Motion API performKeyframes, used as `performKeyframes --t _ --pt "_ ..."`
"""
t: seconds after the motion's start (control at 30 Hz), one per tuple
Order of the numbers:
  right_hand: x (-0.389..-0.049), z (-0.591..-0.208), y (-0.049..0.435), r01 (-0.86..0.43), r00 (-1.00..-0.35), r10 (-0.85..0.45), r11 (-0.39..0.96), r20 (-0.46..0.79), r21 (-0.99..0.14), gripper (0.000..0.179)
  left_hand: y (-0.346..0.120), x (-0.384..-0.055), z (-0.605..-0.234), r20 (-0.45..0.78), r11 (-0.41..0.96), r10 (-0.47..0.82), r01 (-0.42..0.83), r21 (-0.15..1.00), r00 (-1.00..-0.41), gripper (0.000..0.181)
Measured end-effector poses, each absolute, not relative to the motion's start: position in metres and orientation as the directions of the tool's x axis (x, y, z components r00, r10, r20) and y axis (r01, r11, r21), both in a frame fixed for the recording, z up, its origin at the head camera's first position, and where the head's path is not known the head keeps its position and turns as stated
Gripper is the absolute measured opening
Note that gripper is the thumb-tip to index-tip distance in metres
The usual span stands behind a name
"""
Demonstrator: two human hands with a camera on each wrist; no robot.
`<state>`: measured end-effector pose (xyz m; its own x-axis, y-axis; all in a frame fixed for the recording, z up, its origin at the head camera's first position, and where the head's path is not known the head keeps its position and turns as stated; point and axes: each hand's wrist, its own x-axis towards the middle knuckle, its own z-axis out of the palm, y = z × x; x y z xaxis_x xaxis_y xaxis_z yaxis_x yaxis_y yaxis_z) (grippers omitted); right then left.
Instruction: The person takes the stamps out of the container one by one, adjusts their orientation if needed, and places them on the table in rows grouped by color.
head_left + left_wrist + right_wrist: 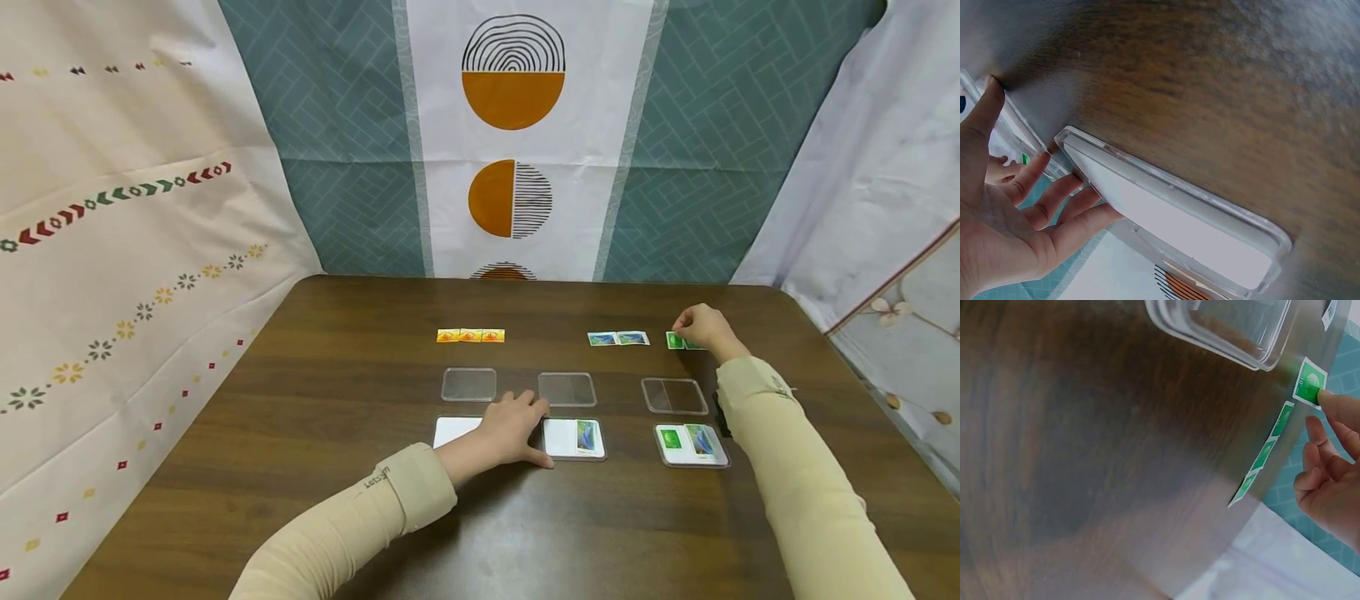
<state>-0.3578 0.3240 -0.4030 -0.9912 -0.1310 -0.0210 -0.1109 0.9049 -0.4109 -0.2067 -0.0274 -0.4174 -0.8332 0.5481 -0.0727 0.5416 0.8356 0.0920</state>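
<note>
The right hand point(701, 327) reaches to the far right part of the brown table point(300, 500) and presses a fingertip point(1329, 400) on a green card point(1307, 381), the end card of a short row of green cards point(1263, 456) lying flat on the wood; the remaining fingers curl loosely and grip nothing. Nearer the person than that green card sits an empty clear plastic tray point(674, 395), and nearer again a tray with a white insert point(692, 444) holding one green card and one blue card.

The left hand point(510, 429) rests flat on the table, well to the left of the green card, between two white-lined trays: its straight fingers point(1060, 194) touch the edge of the left tray point(1172, 219), and the thumb lies along the tray point(573, 438) that carries a blue card. The hand grasps nothing.

Level with the green card and to its left lie two blue cards point(618, 338), and farther left three orange cards point(470, 336). Patterned cloth backdrops point(517, 133) hang behind the table.
</note>
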Motion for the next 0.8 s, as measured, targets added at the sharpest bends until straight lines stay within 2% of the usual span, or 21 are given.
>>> performKeyframes --t 0.8 --pt "-0.3634 -0.4073 0.3245 -0.048 -0.993 -0.089 0.915 -0.083 -0.401 0.018 -0.0282 -0.2068 -0.4169 -0.059 0.831 0.554 0.546 0.106 -0.831 0.068"
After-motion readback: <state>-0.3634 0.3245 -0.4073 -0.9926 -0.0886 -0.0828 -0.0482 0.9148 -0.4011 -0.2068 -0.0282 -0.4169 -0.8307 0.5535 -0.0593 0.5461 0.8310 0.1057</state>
